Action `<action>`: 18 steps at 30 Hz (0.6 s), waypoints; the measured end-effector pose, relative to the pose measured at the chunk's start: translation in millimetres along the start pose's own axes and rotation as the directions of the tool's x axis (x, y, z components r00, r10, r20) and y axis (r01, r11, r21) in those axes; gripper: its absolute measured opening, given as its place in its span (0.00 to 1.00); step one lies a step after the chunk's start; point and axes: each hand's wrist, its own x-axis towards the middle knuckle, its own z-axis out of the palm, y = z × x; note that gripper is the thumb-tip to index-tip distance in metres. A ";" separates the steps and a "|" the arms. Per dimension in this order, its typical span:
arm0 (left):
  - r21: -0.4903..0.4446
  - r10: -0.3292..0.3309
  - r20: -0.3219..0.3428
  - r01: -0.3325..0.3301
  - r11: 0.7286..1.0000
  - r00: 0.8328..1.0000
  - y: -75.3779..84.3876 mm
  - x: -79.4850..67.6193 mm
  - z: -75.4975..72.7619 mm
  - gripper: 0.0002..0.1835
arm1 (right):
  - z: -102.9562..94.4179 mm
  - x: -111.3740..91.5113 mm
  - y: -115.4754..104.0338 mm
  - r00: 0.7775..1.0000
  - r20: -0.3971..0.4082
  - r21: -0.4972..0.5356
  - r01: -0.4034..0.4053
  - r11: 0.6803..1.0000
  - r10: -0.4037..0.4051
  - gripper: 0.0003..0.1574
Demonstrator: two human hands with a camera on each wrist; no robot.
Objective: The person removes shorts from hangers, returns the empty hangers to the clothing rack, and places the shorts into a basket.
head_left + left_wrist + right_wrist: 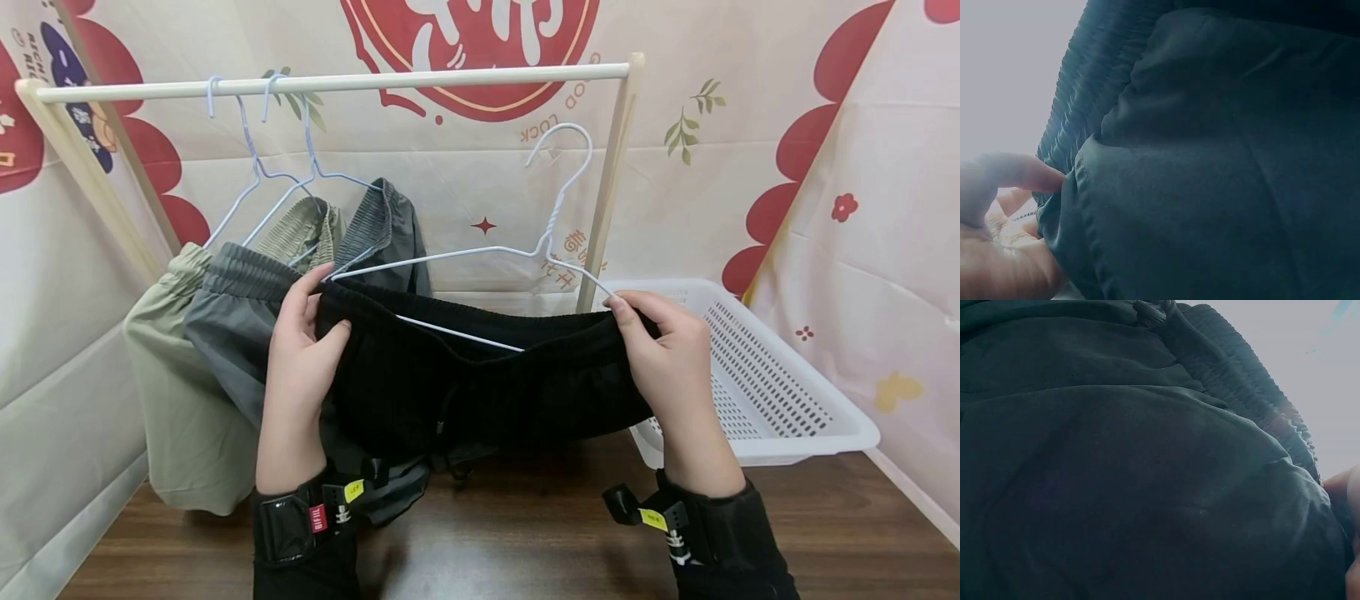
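Black drawstring shorts (487, 404) are stretched sideways between both hands, with a white wire hanger (558, 204) inside their waistband. The hanger's hook stands upright, off the rail. At the left end, my left hand (303, 354) pinches the waistband near the hanger's corner. My right hand (667, 346) grips the other end of the waistband, its thumb at the hanger's right arm. In the left wrist view, thumb and finger pinch the gathered edge of the shorts (1197, 162). The right wrist view is mostly filled by dark fabric (1135, 481), with fingers at the right edge.
A wooden rack with a white rail (450, 79) stands behind. Light green shorts (180, 392) and grey shorts (240, 308) hang on hangers at its left. A white perforated basket (780, 383) sits at the right on the brown wooden table (525, 533).
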 end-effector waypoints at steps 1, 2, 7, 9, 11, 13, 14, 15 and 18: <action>0.008 -0.005 -0.006 0.005 1.000 1.000 0.3 0.1 0.2 0.32 | -0.1 0.0 0.0 1.000 0.001 0.002 -0.004 1.000 0.004 0.07; 0.012 -0.011 -0.012 0.011 1.000 1.000 0.2 0.4 0.2 0.32 | -0.2 0.1 0.1 1.000 0.001 0.004 -0.007 1.000 0.007 0.08; 0.037 -0.019 -0.038 0.020 0.999 0.999 0.0 1.4 1.0 0.29 | 0.3 0.3 0.5 1.000 -0.007 0.014 -0.006 1.000 0.006 0.08; 0.039 -0.026 -0.054 0.028 0.999 0.998 0.4 1.4 1.5 0.29 | 0.8 0.2 0.8 1.000 -0.014 0.013 -0.005 1.000 0.005 0.07; 0.046 -0.038 -0.072 0.041 0.998 0.997 0.7 1.5 2.2 0.28 | 1.3 0.1 1.1 1.000 -0.021 0.013 -0.006 1.000 0.006 0.07; 0.052 -0.058 -0.088 0.063 0.997 0.994 0.9 1.5 3.1 0.28 | 1.9 0.0 1.2 1.000 -0.028 0.008 -0.012 1.000 0.012 0.08; 0.072 -0.068 -0.094 0.075 0.995 0.993 1.0 1.5 3.4 0.28 | 2.3 0.0 1.3 0.999 -0.031 0.012 -0.024 1.000 0.025 0.08; 0.094 -0.077 -0.095 0.086 0.992 0.993 1.1 1.6 3.8 0.29 | 2.8 0.1 1.4 0.998 -0.036 0.027 -0.042 0.999 0.043 0.08; 0.148 -0.089 -0.073 0.099 0.984 0.993 0.6 2.7 5.8 0.28 | 3.3 0.7 1.1 0.993 -0.053 0.072 -0.102 0.992 0.106 0.10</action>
